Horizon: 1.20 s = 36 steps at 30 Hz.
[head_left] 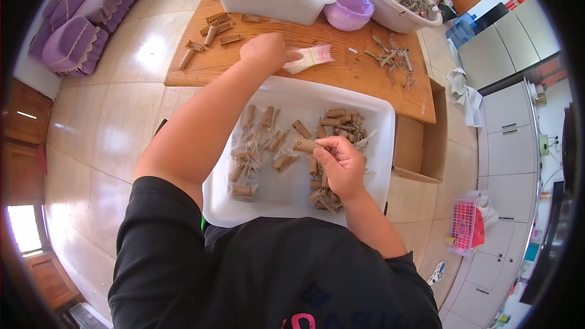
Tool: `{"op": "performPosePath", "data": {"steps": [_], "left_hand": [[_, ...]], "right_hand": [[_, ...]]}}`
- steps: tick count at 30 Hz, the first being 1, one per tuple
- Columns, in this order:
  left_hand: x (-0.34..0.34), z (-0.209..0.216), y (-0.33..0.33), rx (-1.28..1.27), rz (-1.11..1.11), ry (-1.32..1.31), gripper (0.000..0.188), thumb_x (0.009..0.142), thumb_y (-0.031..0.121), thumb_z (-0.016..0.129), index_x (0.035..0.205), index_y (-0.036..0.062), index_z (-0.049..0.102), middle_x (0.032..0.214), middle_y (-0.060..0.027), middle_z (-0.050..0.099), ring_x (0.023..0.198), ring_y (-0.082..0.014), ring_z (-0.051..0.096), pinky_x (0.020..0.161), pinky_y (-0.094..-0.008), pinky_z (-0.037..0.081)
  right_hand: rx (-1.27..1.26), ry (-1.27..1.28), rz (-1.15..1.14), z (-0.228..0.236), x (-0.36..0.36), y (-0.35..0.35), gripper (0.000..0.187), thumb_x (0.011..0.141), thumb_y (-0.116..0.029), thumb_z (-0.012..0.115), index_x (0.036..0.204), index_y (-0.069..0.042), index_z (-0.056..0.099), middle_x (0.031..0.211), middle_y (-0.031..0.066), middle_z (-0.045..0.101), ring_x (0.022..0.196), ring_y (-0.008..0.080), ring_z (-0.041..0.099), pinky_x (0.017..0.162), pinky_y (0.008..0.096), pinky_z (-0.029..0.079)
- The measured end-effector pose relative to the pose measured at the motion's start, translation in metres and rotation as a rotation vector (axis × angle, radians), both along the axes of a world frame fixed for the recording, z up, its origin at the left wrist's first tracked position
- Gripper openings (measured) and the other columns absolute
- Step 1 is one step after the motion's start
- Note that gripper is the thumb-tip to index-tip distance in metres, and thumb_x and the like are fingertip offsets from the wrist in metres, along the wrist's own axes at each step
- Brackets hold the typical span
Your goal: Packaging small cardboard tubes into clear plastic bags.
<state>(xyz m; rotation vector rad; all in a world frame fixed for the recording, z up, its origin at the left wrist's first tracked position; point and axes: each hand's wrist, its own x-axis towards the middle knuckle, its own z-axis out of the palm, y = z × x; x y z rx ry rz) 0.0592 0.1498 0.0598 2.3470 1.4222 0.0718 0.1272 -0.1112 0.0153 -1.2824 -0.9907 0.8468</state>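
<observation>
My right hand [341, 169] pinches a short brown cardboard-like tube [308, 145] with a small hole in its side, above the white plastic tray [381, 189]. On the wooden table, my left hand [267, 52] is closed at the left end of a stack of small plastic bags [309, 58] with a band round it. Its thumb touches the stack; the other fingertips are hidden. Several bagged tubes [245, 170] lie in the left of the tray. Loose brown tubes [341, 123], some with wiry strands, are heaped on the right, partly behind my right hand.
A white bin [277, 5] of brown pieces, a purple bowl [349, 9] and a pale tub [420, 19] of tangled strands line the far side. Loose brown pieces [230, 39] lie at the table's left, strands [393, 58] at its right. A cardboard box [420, 146] stands right of the tray.
</observation>
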Motion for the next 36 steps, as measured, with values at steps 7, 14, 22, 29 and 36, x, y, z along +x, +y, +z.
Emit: {"op": "performPosePath", "data": {"steps": [7, 14, 22, 29, 36], "left_hand": [[-0.012, -0.016, 0.013, 0.021, -0.145, -0.162, 0.020, 0.075, 0.025, 0.060, 0.086, 0.0092, 0.067, 0.093, -0.0109, 0.065, 0.089, -0.0276, 0.061, 0.075, -0.0380, 0.049], [-0.027, 0.020, -0.009, 0.432, -0.219, 0.017, 0.016, 0.081, 0.017, 0.053, 0.088, 0.0107, 0.066, 0.084, -0.0116, 0.064, 0.079, -0.0302, 0.060, 0.069, -0.0398, 0.047], [-0.059, -0.003, -0.056, 0.288, -0.032, -0.428, 0.016, 0.082, 0.021, 0.053, 0.087, 0.0109, 0.064, 0.081, -0.0120, 0.064, 0.077, -0.0316, 0.060, 0.066, -0.0422, 0.046], [-0.051, 0.011, -0.012, 0.323, 0.053, -0.653, 0.024, 0.081, 0.031, 0.058, 0.091, 0.0104, 0.065, 0.083, -0.0113, 0.065, 0.079, -0.0289, 0.062, 0.070, -0.0364, 0.047], [-0.063, -0.010, 0.025, -0.372, -0.114, -0.380, 0.013, 0.075, 0.019, 0.061, 0.078, 0.0077, 0.067, 0.066, -0.0049, 0.061, 0.063, -0.0113, 0.057, 0.058, -0.0290, 0.046]], "right_hand": [[-0.004, -0.060, 0.006, -0.003, 0.001, -0.001, 0.017, 0.085, -0.011, 0.062, 0.095, 0.001, 0.057, 0.068, -0.0029, 0.053, 0.058, 0.0023, 0.043, 0.052, 0.0180, 0.036], [-0.024, 0.068, -0.072, -0.003, 0.007, 0.003, 0.017, 0.085, -0.010, 0.061, 0.098, 0.000, 0.057, 0.074, -0.0012, 0.056, 0.064, 0.0028, 0.048, 0.057, 0.0181, 0.040], [0.043, 0.193, -0.172, 0.000, 0.015, 0.006, 0.021, 0.086, -0.010, 0.059, 0.105, -0.002, 0.054, 0.086, 0.0044, 0.060, 0.058, 0.0019, 0.044, 0.050, 0.0158, 0.037], [0.046, 0.233, -0.164, -0.002, 0.014, 0.005, 0.021, 0.086, -0.010, 0.060, 0.104, -0.002, 0.055, 0.085, 0.0010, 0.057, 0.063, 0.0018, 0.042, 0.054, 0.0158, 0.035], [0.069, 0.233, -0.115, -0.006, 0.012, 0.006, 0.021, 0.086, -0.009, 0.059, 0.106, -0.002, 0.054, 0.090, 0.0029, 0.058, 0.072, 0.0038, 0.052, 0.054, 0.0143, 0.037]]}}
